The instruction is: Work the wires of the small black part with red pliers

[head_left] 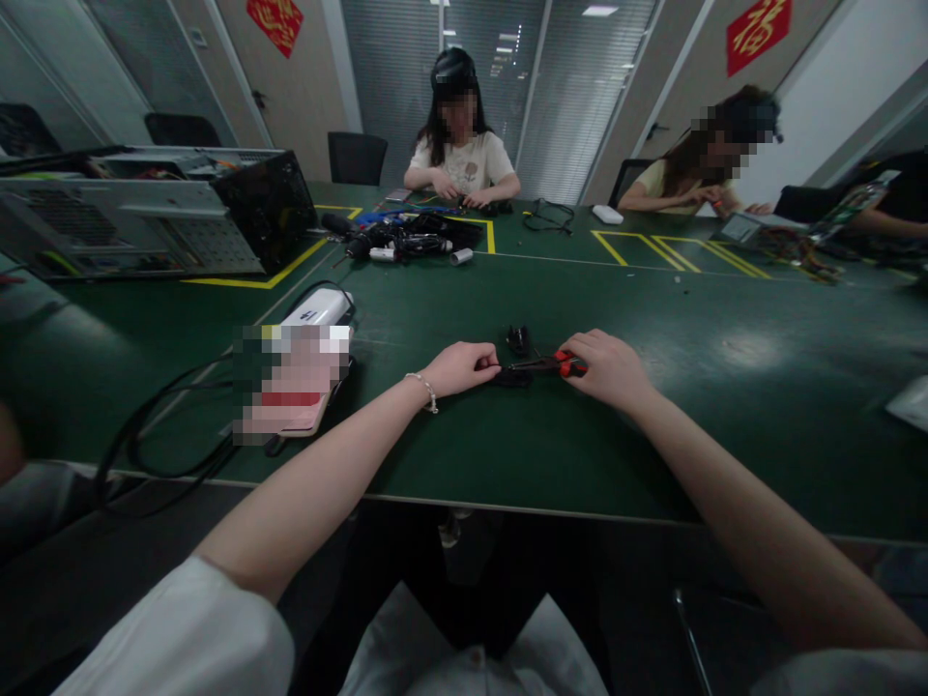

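Observation:
My right hand (607,367) grips the red handles of a pair of pliers (540,364) whose dark jaws point left, over the green table. Close to the jaw tips, my left hand (464,368) is closed in a pinch on a small dark piece, too small to name. A black part (513,379) lies just beneath the jaws, partly hidden by them. Beyond the pliers sits a small black bundle (517,339), which looks like a coiled cable.
At left are a phone (301,411), a white power bank (323,306) and black cable loops (137,425). An open computer case (159,213) stands behind them. A cable pile (413,235) lies mid-table. Two people (464,155) work across the table.

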`<state>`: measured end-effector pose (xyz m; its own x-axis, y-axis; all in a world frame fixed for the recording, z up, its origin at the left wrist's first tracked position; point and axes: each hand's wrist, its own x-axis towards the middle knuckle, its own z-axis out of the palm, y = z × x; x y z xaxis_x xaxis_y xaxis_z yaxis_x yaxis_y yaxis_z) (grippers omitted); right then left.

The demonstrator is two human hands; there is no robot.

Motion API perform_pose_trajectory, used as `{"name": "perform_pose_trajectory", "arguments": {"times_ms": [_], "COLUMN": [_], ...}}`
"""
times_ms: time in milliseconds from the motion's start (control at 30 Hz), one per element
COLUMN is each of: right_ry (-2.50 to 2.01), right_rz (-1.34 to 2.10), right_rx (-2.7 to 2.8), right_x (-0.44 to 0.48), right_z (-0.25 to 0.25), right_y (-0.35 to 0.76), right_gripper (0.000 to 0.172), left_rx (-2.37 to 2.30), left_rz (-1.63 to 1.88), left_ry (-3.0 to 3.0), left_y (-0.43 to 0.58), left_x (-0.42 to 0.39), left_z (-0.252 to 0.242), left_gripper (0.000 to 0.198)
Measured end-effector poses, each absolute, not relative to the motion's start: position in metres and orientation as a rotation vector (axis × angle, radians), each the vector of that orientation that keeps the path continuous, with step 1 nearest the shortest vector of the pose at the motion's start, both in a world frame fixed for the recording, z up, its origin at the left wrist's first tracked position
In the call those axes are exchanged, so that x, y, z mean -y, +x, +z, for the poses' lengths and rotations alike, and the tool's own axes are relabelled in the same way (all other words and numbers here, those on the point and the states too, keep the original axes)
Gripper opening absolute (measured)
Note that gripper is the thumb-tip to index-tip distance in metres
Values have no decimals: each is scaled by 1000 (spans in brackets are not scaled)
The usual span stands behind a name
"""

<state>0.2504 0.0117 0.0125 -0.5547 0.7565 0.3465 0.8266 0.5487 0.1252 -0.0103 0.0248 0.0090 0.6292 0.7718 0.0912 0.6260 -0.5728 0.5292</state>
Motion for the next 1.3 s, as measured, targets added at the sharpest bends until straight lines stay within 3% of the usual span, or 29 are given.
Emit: {"name": "perform_pose_trajectory", "arguments": {"times_ms": [1300], "right_ry": [-1337], "right_rz": [-472], "right_rx": [2557], "right_x": [-12], "right_z": [12], "right_y": [250], "right_gripper": [16], "left_rx": [-1100], "left_rz": [458], "left_ry": [2418], "left_y": [-10], "left_x": [-26], "left_z": [6], "left_gripper": [14]}}
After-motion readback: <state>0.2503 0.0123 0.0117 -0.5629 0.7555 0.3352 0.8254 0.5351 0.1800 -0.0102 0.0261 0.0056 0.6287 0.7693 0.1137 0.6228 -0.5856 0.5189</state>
